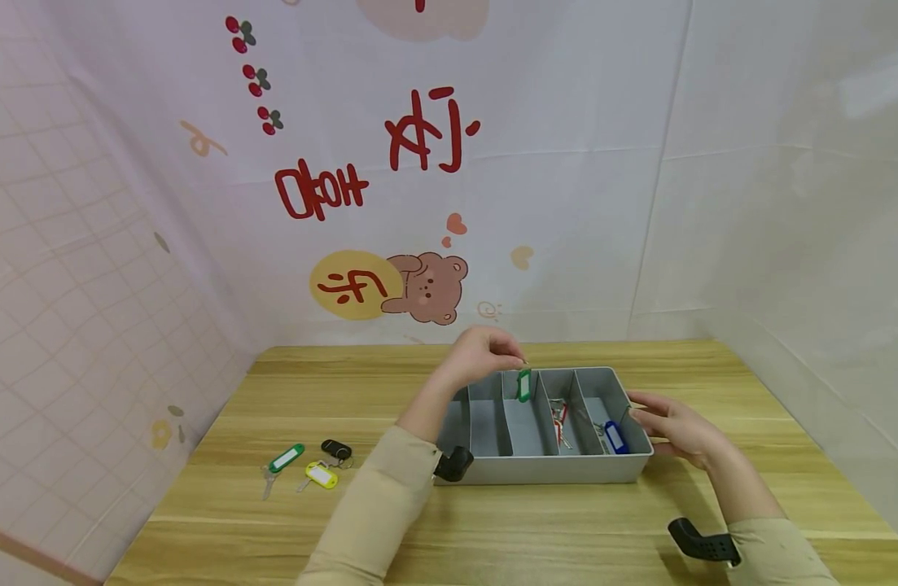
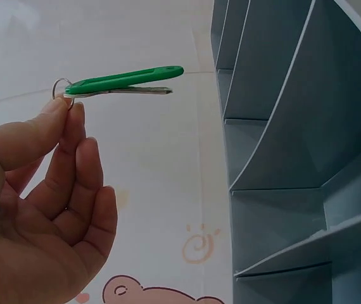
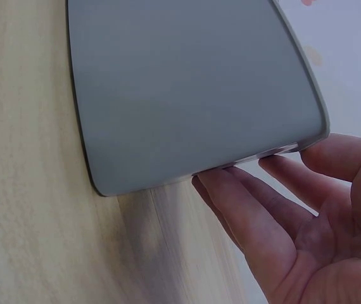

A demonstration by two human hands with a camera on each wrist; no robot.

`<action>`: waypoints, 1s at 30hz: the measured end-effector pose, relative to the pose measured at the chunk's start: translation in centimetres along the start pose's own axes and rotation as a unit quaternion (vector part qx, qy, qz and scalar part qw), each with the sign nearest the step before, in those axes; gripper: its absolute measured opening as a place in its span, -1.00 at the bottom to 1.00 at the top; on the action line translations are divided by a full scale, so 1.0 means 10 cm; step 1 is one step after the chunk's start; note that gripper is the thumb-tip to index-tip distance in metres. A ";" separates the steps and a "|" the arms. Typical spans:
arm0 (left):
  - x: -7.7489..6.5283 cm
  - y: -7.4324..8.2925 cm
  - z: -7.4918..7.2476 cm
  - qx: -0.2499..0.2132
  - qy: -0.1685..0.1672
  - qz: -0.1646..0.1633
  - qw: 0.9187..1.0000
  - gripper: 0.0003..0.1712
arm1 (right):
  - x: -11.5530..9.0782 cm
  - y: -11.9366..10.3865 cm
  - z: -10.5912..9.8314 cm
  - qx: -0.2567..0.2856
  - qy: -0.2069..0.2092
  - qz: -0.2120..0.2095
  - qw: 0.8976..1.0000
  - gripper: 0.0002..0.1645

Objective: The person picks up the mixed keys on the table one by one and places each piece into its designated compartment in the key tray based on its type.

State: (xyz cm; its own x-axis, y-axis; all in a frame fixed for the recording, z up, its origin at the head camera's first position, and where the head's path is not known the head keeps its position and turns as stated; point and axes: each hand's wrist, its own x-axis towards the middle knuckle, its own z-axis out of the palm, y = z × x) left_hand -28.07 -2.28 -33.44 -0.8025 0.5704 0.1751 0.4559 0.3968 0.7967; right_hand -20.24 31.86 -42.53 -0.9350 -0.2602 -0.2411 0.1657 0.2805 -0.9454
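My left hand (image 1: 485,352) pinches a thin metal ring (image 2: 59,88) between thumb and fingertips. From the ring hang a green key tag (image 1: 524,385) with a white label and a key (image 2: 149,91). They are over a middle compartment of a grey divided tray (image 1: 544,470). At the tray's right end, my right hand (image 1: 679,427) touches the outer wall, fingers fairly straight and the thumb near the rim. Inside the tray, a red-tagged key (image 1: 560,423) lies in one compartment and a blue key tag (image 1: 614,437) with a key in the rightmost.
On the table (image 1: 221,521) to the left lie another green key tag (image 1: 286,458) with a key, a yellow key tag (image 1: 321,474) and a black fob (image 1: 336,448). A printed cloth (image 1: 566,179) stands behind the table. My left forearm covers part of the tray's left end.
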 end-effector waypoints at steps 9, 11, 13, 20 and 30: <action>0.05 -0.06 0.06 0.001 -0.003 -0.022 1.000 -0.93 | -0.01 0.01 0.02 -0.004 0.002 0.001 1.000 -0.19; 0.06 -0.07 0.07 0.000 -0.004 -0.027 1.000 -0.93 | -0.01 0.00 0.02 -0.004 0.004 0.004 1.000 -0.19; 0.06 -0.08 0.08 0.000 -0.006 -0.030 1.000 -0.93 | -0.02 0.00 0.03 -0.007 0.004 0.004 1.000 -0.19; 0.10 -0.12 0.14 0.003 -0.012 -0.041 0.999 -0.93 | -0.01 0.02 0.02 -0.002 0.002 0.001 1.000 -0.19; 0.13 -0.17 0.22 0.003 -0.023 -0.060 0.998 -0.95 | -0.01 0.02 0.01 0.004 -0.005 -0.006 1.000 -0.19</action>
State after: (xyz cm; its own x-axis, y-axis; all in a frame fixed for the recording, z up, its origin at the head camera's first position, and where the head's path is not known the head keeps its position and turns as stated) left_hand -29.07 -0.69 -35.86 -0.8327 0.5513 0.0510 0.3593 0.4680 0.8074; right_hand -20.10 31.81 -42.77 -0.9335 -0.2728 -0.2327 0.1578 0.2702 -0.9498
